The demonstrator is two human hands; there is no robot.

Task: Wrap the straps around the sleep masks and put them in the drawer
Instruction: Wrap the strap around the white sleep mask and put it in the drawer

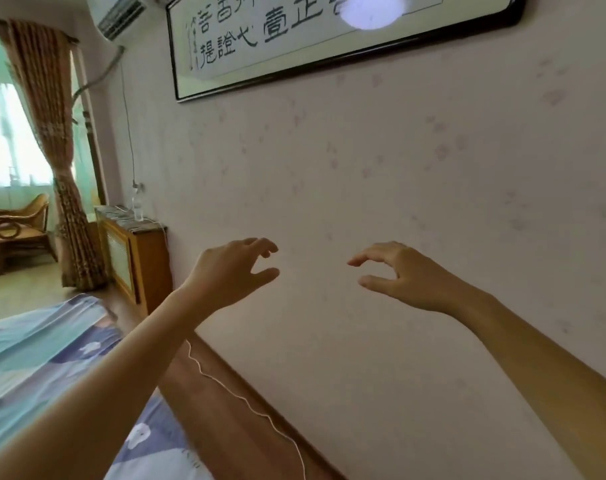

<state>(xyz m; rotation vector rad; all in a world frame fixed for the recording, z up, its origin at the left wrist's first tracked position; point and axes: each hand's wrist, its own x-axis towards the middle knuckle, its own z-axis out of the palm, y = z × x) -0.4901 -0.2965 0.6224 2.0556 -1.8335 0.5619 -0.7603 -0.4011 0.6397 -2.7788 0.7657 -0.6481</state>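
No sleep mask, strap or drawer shows in this view. Only the left hand (230, 271) and the right hand (403, 275) appear, both raised before the wall, fingers loosely curled and holding nothing.

head cam | faces forward at wall (398, 202) | tilted | close to raised forearms

Matt patterned wall (398, 188); wooden cabinet (149, 258) looking satiny; bedsheet (35, 358) showing soft printed cloth; picture frame (329, 60) gleaming glossy dark; curtain (52, 116) hanging as woven fabric.
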